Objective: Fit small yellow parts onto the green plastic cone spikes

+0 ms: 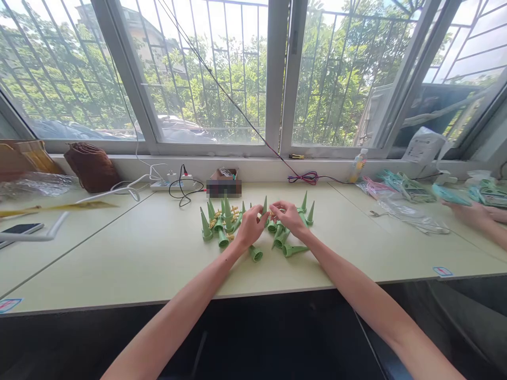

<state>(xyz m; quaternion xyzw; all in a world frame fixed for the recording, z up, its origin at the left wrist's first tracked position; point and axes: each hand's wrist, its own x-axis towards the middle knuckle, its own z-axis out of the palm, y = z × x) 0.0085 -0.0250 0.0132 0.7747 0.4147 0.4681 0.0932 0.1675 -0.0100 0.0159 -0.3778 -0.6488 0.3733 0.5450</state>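
My left hand (252,224) is closed around a green plastic watering spike (265,205), its pointed tip upward. Close beside it, my right hand (290,217) is pinched near the spike; the small thing at its fingertips is too hidden to name. Several more green spikes lie or stand on both sides, such as an upright spike (205,226) on the left and a lying spike (294,250) on the right. Between my forearms an open-ended spike (256,254) rests on the table. Small yellow plastic pieces (213,224) are scattered among the left-hand spikes.
Behind the spikes stands a small box (224,174) near a power strip (174,182) with cables. A bottle (358,164) is by the windowsill. At right, another person's hand (471,214) is beside bagged items (414,187). A phone (21,228) lies far left on the table (119,264).
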